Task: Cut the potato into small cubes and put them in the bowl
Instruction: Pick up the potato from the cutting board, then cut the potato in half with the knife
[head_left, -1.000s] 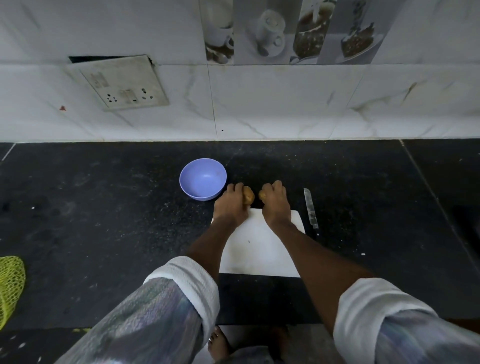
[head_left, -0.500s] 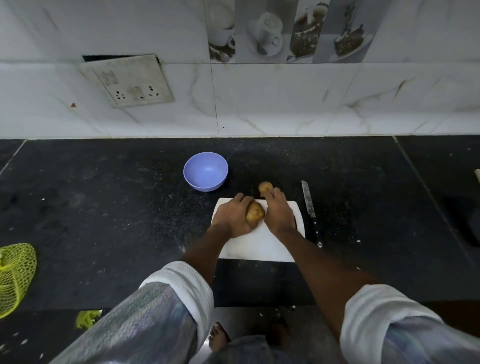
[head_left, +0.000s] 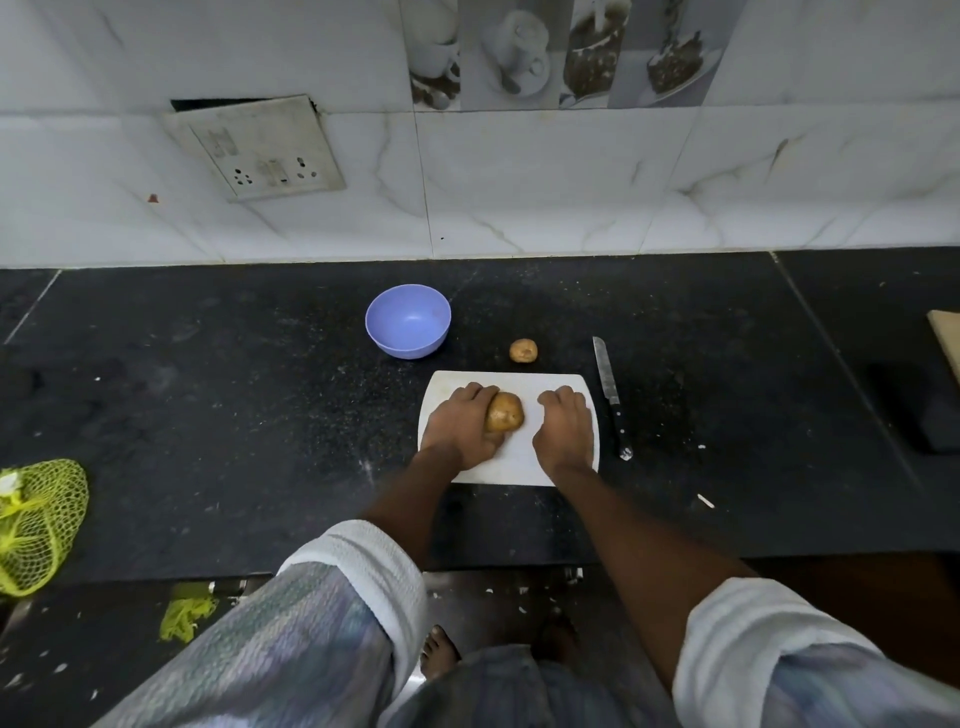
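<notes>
- Since the frame half a second back, the right hand (head_left: 566, 431) has slid rightward away from the potato (head_left: 504, 411) and now lies apart from it over the right part of the cutting board (head_left: 511, 465); the left hand (head_left: 462, 426) has stayed on the potato
- Left grip: fingers curled round the left side of the potato, holding it down on the white board; the potato lies on the board's left-middle, whole and uncut, its brown skin showing to the right of the fingers
- Right grip: knuckles up, fingers bent loosely downward onto the board and grasping nothing; the hand sits near the board's right edge
- Second, smaller potato (head_left: 523, 351) rests on the black desk (head_left: 208, 415) just beyond the board's far edge, touching neither hand
- Bowl (head_left: 408, 321), lilac and with nothing visible inside, stands on the desk beyond the board's far left corner, near the small potato but apart from it
- Knife (head_left: 610, 395) lies on the desk just beside the board's right edge, blade tip pointing to the wall, dark handle toward the person; the right hand is close to it but not touching
- Yellow-green mesh bag (head_left: 36, 525) lies at the desk's far left edge, well apart from the board
- Socket plate (head_left: 254, 148) hangs tilted on the white tiled wall behind the desk; white crumbs speckle the desk
</notes>
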